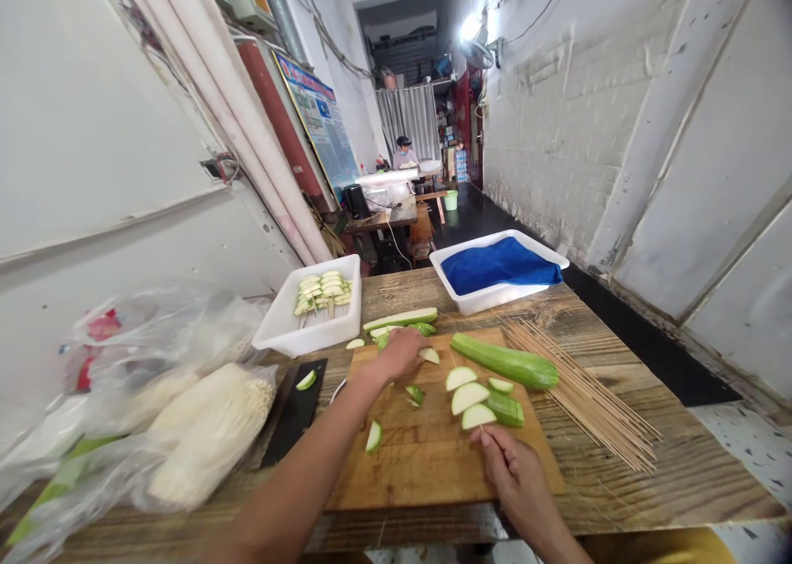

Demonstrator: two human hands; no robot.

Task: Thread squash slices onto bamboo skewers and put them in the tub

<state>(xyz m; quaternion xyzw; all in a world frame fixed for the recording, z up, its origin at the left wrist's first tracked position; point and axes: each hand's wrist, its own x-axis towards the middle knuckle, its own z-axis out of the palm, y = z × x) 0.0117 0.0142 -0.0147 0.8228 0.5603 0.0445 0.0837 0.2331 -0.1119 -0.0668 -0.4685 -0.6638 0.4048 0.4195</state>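
My right hand (pixel 512 465) is closed in a pinch on a thin skewer at the front right of the wooden cutting board (pixel 421 473). Half-moon zucchini slices (pixel 469 397) line up in a row from its fingertips. My left hand (pixel 403 354) reaches over the board's far left part, among cut zucchini pieces (pixel 423 329). Its fingertips are hidden, and a slice (pixel 429 354) lies beside them. A long piece of zucchini (pixel 504 361) rests across the far right of the board. Loose slices, one (pixel 374 437) at the left, are scattered on the wood.
Bamboo skewers (pixel 587 399) lie in a bundle right of the board. A white tray (pixel 278 333) holds skewered slices; another white tray (pixel 464 302) bears a blue cloth (pixel 501 265). At left are a dark knife blade (pixel 294 415) and plastic bags (pixel 210 432). A person (pixel 404 153) sits far back.
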